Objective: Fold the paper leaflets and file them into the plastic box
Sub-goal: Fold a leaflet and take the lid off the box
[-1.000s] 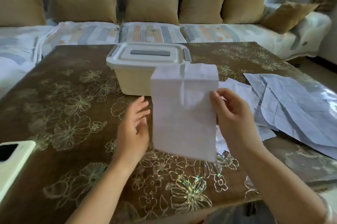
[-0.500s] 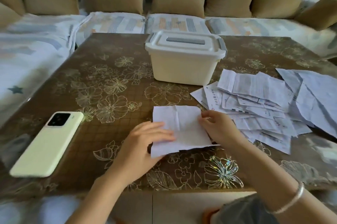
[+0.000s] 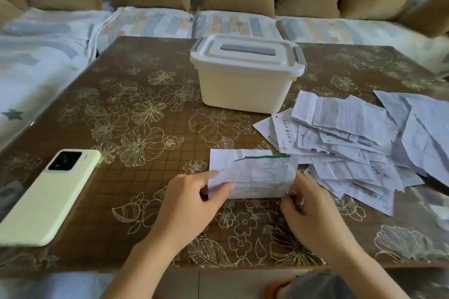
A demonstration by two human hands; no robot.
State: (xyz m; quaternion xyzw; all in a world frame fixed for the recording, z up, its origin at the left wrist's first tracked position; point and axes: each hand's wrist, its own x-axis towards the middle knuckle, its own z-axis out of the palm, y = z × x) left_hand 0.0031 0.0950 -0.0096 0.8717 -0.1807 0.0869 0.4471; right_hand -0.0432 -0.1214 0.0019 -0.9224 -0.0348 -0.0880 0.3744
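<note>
A white paper leaflet (image 3: 257,172) with green print lies on the table near its front edge, its near half lifted and folded back over the far half. My left hand (image 3: 194,204) pinches the leaflet's near left corner. My right hand (image 3: 306,211) pinches its near right corner. Behind it stands the cream plastic box (image 3: 245,89), its white lid with a grey handle shut. A loose pile of unfolded leaflets (image 3: 345,143) spreads to the right of the box and of my right hand.
A pale green phone (image 3: 48,196) lies face down at the table's front left. The brown floral table (image 3: 136,128) is ringed by a patterned sofa (image 3: 145,21) with tan cushions at the back and left.
The leaflet came down from the air onto the table. Both hands have since lifted its near edge and turned it over, showing the printed side. The view tilted down.
</note>
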